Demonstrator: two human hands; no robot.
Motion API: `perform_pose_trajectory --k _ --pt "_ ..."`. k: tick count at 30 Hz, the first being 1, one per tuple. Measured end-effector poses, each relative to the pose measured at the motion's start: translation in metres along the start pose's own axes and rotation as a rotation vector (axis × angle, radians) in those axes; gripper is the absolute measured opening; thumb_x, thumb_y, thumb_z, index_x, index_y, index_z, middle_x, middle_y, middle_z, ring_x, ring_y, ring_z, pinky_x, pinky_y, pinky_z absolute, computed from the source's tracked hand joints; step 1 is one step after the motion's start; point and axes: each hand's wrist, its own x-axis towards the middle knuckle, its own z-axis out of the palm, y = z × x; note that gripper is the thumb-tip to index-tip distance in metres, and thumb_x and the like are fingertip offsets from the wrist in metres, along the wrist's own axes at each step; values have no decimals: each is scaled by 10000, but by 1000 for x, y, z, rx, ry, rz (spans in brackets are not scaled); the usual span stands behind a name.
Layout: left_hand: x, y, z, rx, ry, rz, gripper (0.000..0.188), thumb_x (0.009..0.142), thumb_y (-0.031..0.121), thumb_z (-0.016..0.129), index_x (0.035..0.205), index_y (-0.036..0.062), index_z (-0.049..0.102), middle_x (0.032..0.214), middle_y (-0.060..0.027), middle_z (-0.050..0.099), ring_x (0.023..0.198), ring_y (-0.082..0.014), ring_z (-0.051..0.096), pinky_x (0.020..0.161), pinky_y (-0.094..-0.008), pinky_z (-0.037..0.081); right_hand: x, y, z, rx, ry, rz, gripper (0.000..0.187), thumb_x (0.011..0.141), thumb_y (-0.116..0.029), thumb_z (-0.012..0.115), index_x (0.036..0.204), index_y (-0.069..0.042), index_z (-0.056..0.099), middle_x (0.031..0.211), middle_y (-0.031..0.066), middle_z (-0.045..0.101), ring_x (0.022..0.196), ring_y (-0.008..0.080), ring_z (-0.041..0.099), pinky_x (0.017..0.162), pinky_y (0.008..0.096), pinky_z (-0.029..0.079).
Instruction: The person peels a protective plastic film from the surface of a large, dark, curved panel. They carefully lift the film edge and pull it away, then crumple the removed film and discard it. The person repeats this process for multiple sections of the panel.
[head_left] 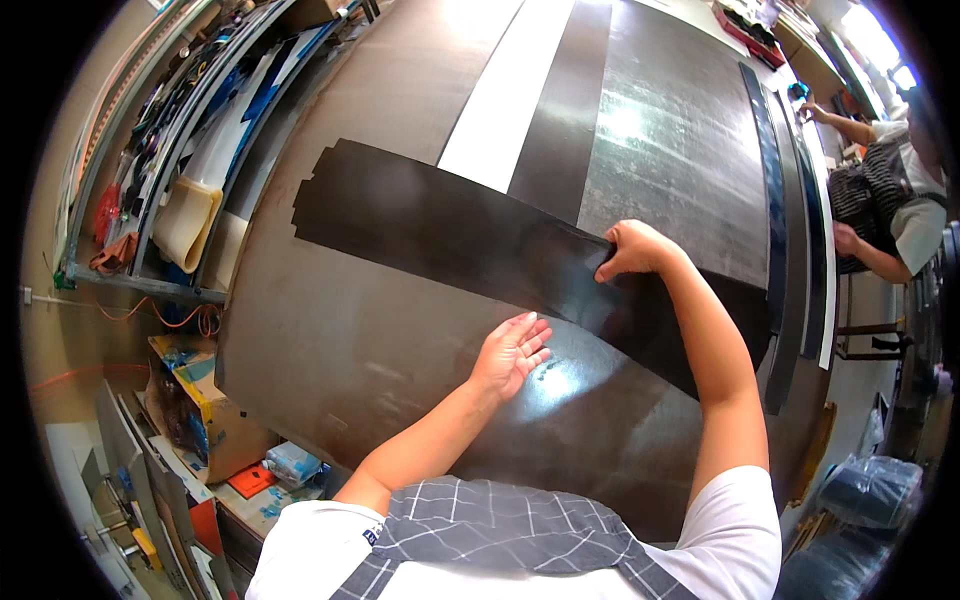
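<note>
A long dark brown-black sheet point(420, 215) with a notched left end lies slantwise across the large brown worktable point(340, 320). My right hand point(638, 250) is closed on its far edge, thumb on top and the other fingers curled out of sight. At that spot the sheet's surface bends slightly and catches the light. My left hand point(512, 358) is just in front of the sheet's near edge, palm turned up, fingers loosely spread and holding nothing. Beyond the sheet, a white strip point(510, 100) and a dark strip point(565, 110) run toward the far side.
Long narrow dark strips point(790, 240) lie along the table's right edge. A metal rack point(150, 200) of sheets stands on the left, above a cardboard box point(200, 410). At the right, another person point(890, 190) stands beside the table, near plastic-wrapped rolls point(870, 490).
</note>
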Motion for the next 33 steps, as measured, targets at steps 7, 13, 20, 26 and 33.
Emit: perform_pose_trajectory --k 7,13,20,26,33 --pt "-10 -10 10 33 147 69 504 896 410 753 1203 89 516 1310 -163 567 1260 -281 533 1074 -525 383 -77 -63 23 -105 210 -180 312 745 -129 755 986 -45 576 862 177 696 887 399 673 777 495 528" --pt "-9 -16 -15 16 222 218 475 887 495 731 1155 132 583 1180 -45 665 1174 -213 597 1069 -477 398 -136 -102 37 -144 311 -279 219 805 -77 683 936 -37 513 783 186 674 830 399 677 730 495 531" --pt "-34 25 10 -551 -522 199 488 952 325 654 1366 91 546 1356 -60 619 1283 -280 555 1149 -508 389 -194 -139 4 -135 260 -174 253 813 -95 695 975 -35 510 813 193 679 870 400 675 769 493 526" --pt "-64 77 73 -53 -500 666 423 978 139 591 1383 49 512 1336 -107 605 1234 -263 581 1080 -441 466 -236 -138 -32 177 468 -156 344 782 -172 767 983 -17 535 909 222 673 942 432 641 773 489 514" --pt "-75 136 243 214 -835 735 274 916 81 692 1160 34 577 1015 -69 665 873 -182 691 802 -316 588 -270 -99 -68 616 853 -264 452 767 -47 772 1186 22 617 1030 100 687 976 157 623 892 317 499"
